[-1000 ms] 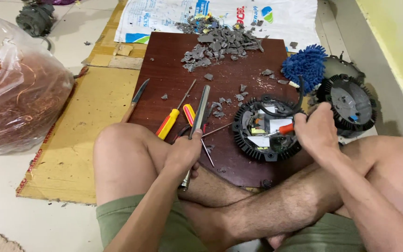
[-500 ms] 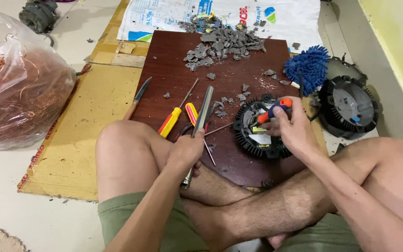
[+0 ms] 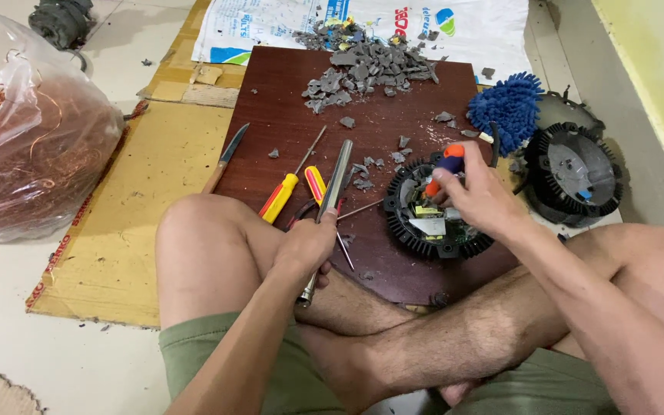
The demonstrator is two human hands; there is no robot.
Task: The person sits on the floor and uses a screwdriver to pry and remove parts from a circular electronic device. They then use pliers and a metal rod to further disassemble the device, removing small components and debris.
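The left hand [image 3: 309, 244] grips a smooth, shiny metal rod [image 3: 332, 192]. The right hand [image 3: 479, 196] holds a glossy orange-and-blue plastic handle [image 3: 446, 165] over a ribbed matt black plastic housing [image 3: 433, 219]. Beneath lies a smooth, dark wooden board [image 3: 286, 100] with rough grey fragments [image 3: 363, 65] at twelve o'clock, matt cardboard [image 3: 140, 192] at nine.

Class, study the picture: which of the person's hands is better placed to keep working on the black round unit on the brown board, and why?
Probably the right hand: it already rests on the black round unit, holding an orange-handled tool over it. The left hand sits beside the knee, gripping a long metal rod.
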